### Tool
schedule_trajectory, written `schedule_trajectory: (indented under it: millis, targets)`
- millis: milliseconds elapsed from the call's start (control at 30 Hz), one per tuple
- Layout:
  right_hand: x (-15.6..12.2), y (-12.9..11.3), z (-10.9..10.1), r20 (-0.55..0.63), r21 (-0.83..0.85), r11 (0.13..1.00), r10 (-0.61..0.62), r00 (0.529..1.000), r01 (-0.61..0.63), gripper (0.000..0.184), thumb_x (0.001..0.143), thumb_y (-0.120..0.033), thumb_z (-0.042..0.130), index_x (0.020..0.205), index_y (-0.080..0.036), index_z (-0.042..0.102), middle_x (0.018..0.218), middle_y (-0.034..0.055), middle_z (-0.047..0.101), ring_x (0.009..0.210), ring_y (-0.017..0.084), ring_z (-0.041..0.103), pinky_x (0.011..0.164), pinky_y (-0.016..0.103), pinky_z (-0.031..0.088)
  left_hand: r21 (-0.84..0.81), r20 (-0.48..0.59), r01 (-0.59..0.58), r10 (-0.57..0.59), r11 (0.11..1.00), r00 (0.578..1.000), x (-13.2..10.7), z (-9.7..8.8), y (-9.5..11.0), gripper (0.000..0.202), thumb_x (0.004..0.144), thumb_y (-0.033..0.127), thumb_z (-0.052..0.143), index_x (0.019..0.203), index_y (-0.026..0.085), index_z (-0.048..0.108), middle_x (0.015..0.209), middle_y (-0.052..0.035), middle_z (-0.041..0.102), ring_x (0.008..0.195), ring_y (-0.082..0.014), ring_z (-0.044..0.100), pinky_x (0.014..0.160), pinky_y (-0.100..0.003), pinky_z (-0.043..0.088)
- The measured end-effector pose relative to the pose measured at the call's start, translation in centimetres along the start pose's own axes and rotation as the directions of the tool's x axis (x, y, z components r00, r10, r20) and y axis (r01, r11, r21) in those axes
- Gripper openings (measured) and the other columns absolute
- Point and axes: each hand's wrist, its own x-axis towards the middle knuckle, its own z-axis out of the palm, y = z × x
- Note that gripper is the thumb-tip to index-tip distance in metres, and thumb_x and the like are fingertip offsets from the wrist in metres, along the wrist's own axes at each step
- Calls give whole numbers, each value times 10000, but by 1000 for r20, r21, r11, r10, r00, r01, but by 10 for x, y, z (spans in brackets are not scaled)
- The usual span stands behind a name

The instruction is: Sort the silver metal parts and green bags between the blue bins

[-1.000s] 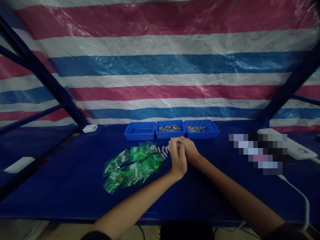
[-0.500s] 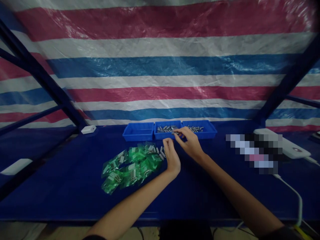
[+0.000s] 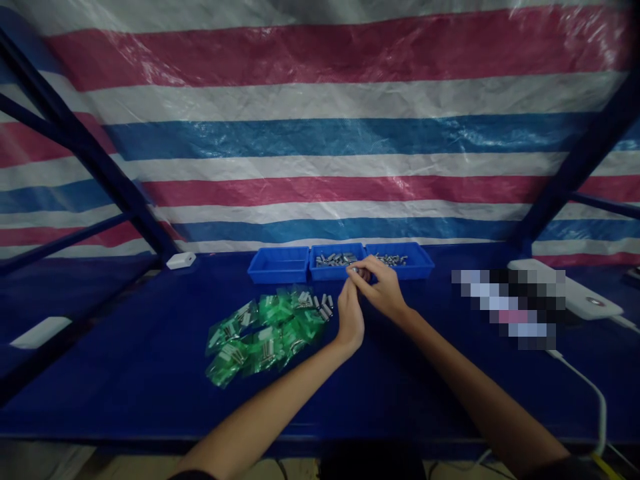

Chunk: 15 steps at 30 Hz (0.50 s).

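My right hand (image 3: 384, 283) is pinching what's looking like small metal bits (image 3: 355, 269) between thumb and fingers, right at the centre of my clock. My left hand (image 3: 351, 317) is standing on edge just beneath, its fingers curling out of sight and its top meeting my right fingertips; whether it's gripping anything, I can't tell. So the step in hand, as I'm reading it, is a gathering of little parts between both hands. The next move, I'm judging, is calling for a snug pinch and a steady left palm, since pieces this small are likely to be slipping.

At eleven the middle tray (image 3: 327, 273) is holding more metal; at one the right tray (image 3: 414, 272) is carrying smaller pieces, partly hiding behind my hand. The left tray (image 3: 278, 274) is sitting at ten. Loose cylinders (image 3: 327, 310) are lying near at eight, just beside green bags (image 3: 265, 333) spreading out further that way, metal showing through.

All of it is resting on a dark blue table (image 3: 125, 373). Out at three a white device (image 3: 585, 300) is lying next to a pixelated patch (image 3: 510, 308), a cable (image 3: 601, 400) trailing at four. Beyond twelve a striped sheet (image 3: 320, 140) is hanging, blue posts (image 3: 103, 170) framing it.
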Motion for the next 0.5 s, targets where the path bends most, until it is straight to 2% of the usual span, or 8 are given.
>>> schedule_trajectory:
  millis: [100, 167, 233, 300, 367, 433, 467, 500]
  targets:
    - [8, 12, -9, -116, 45, 992, 124, 986, -119, 231, 788, -405, 566, 808, -196, 663, 660, 18, 569, 596, 137, 509, 598, 276, 445, 85, 107, 18, -27, 996, 994, -8, 2, -1, 482, 888, 530, 235, 623, 185, 441, 616, -12, 482, 612, -134, 453, 615, -293, 397]
    - [13, 21, -12, -147, 128, 972, 213, 966, -195, 256, 767, -416, 588, 831, -179, 662, 675, 26, 597, 618, 142, 538, 603, 276, 457, 188, 171, -97, 65, 977, 983, -16, 1, 3, 458, 904, 489, 197, 622, 193, 402, 637, -10, 444, 635, -138, 419, 642, -306, 373]
    - [14, 29, -13, -80, 215, 944, 272, 959, -249, 315, 754, -417, 602, 952, -176, 648, 785, 48, 646, 695, 155, 580, 618, 273, 474, 296, 238, -284, 217, 912, 947, -23, -1, 9, 405, 908, 449, 201, 650, 198, 388, 689, -15, 438, 696, -152, 420, 701, -334, 354]
    - [13, 32, -10, 28, 273, 921, 280, 960, -277, 428, 751, -399, 610, 1125, -195, 581, 1004, 79, 655, 799, 162, 605, 634, 265, 487, 345, 343, -479, 367, 807, 865, -31, -4, 14, 343, 893, 427, 230, 691, 203, 395, 726, -23, 451, 737, -164, 430, 726, -358, 338]
    - [9, 31, -5, 125, 279, 920, 251, 960, -277, 506, 751, -371, 617, 1222, -221, 510, 1168, 95, 602, 854, 159, 612, 637, 259, 493, 309, 465, -657, 493, 688, 735, -36, -7, 16, 276, 860, 409, 269, 736, 206, 409, 745, -33, 478, 757, -174, 452, 716, -365, 339]
    - [3, 28, 1, 221, 221, 945, 193, 956, -241, 455, 751, -348, 623, 1183, -229, 545, 1155, 87, 613, 847, 156, 618, 655, 268, 495, 237, 543, -788, 596, 568, 592, -39, -9, 14, 207, 814, 378, 312, 776, 205, 420, 764, -42, 504, 782, -183, 476, 715, -367, 346]
    - [0, 26, 4, 278, 180, 962, 153, 948, -208, 408, 748, -340, 628, 1138, -228, 578, 1113, 76, 633, 844, 157, 620, 677, 280, 496, 203, 564, -832, 633, 516, 531, -40, -9, 13, 178, 791, 358, 334, 792, 204, 425, 772, -44, 513, 787, -184, 484, 720, -366, 349]
    - [-3, 25, 7, 334, 143, 976, 108, 936, -163, 367, 746, -336, 633, 1096, -228, 604, 1074, 64, 649, 851, 159, 620, 707, 295, 496, 180, 574, -859, 658, 479, 487, -40, -10, 11, 158, 770, 338, 353, 804, 203, 427, 779, -45, 521, 787, -184, 490, 724, -365, 351]
